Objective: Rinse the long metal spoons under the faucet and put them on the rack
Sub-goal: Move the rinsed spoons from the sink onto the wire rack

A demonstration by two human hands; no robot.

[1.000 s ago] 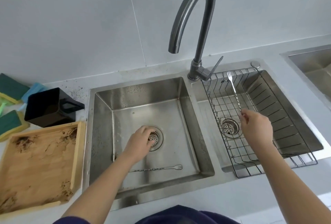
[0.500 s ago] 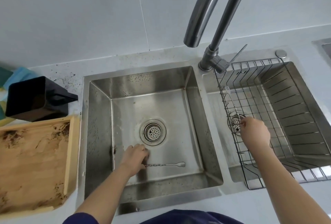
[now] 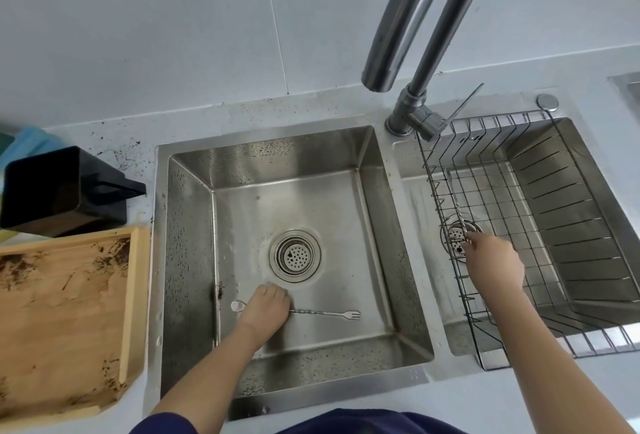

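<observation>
Nearest, lay over a twisted long metal spoon [image 3: 325, 312] on the steel floor of the left basin [image 3: 377, 225]: left hand [image 3: 265, 309], palm down, fingers curled onto the shaft; small bowl poking out left, forked end pointing right. Just beyond, a round perforated drain [image 3: 294, 255]. Left on the counter, a stained wooden tray [image 3: 65, 312], then a glossy black container [image 3: 52, 187]. Right, reached into the wire rack [image 3: 540, 225]: right hand [image 3: 493, 267], fingertips pinched on a second twisted spoon [image 3: 457, 205] lying on the grid. Farthest, arched over all, a grey faucet [image 3: 415, 17].
</observation>
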